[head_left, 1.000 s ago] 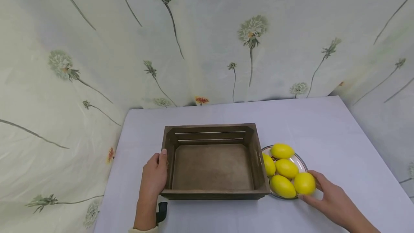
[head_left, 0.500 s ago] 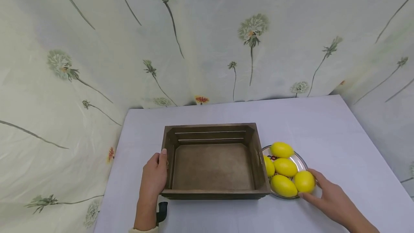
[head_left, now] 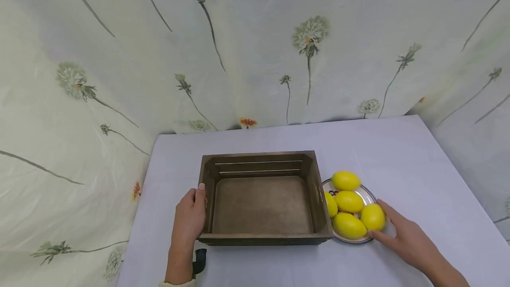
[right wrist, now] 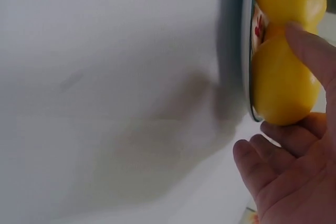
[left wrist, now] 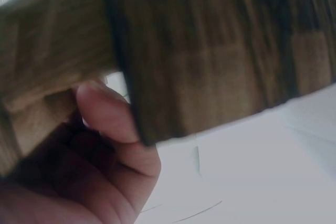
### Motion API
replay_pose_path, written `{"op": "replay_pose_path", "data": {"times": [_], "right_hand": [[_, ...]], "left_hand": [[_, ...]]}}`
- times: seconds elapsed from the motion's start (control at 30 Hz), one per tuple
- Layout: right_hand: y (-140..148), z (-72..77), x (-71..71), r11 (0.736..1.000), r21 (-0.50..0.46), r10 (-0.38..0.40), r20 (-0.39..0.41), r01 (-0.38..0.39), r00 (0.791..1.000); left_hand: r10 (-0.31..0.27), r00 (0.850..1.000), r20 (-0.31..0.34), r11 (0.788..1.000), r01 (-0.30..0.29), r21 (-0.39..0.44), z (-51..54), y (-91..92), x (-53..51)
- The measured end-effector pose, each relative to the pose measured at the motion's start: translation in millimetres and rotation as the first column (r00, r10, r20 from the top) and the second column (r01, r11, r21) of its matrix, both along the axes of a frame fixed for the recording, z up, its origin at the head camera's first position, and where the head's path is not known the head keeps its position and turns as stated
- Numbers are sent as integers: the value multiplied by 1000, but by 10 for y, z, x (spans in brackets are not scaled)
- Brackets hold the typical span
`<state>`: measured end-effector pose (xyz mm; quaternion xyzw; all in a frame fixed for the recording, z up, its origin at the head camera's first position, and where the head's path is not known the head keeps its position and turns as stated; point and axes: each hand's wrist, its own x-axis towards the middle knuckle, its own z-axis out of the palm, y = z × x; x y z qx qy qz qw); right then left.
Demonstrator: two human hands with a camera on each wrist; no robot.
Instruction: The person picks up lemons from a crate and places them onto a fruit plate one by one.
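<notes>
A brown wooden crate (head_left: 261, 205), with nothing seen inside it, stands on the white-covered table. My left hand (head_left: 192, 214) grips its left side, thumb over the rim; in the left wrist view the fingers of the hand (left wrist: 107, 145) curl at the wooden slats (left wrist: 58, 35). Right of the crate, several yellow lemons lie on a round plate (head_left: 368, 195), partly hidden behind the crate's wall. My right hand (head_left: 412, 239) holds the rightmost lemon (head_left: 373, 217) between thumb and fingers. In the right wrist view this lemon (right wrist: 283, 85) sits at the plate's rim (right wrist: 247, 51).
The white tablecloth (head_left: 406, 158) stretches behind and to the right of the crate and plate. Fabric printed with dandelions (head_left: 255, 56) hangs at the back and sides. A black piece (head_left: 200, 260) shows beside the left wrist.
My right hand and the lemon in it have shifted slightly away from me and to the left. The other lemons have shifted a little too. The left hand and crate stay put.
</notes>
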<state>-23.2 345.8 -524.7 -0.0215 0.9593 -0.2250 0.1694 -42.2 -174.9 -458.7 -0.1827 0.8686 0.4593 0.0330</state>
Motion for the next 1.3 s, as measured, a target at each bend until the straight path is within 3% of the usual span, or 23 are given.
{"op": "replay_pose_path", "data": {"times": [0.67,1.3], "right_hand": [[-31,-9,-16,997,-40,74,16,-73,997],[-31,13,-23,996,-52,70,22,-68,997]], "left_hand": [[4,1000,-1,1000,-4,18,1,0,3],[5,1000,5,1000,-5,21,-6,-6,2]]}}
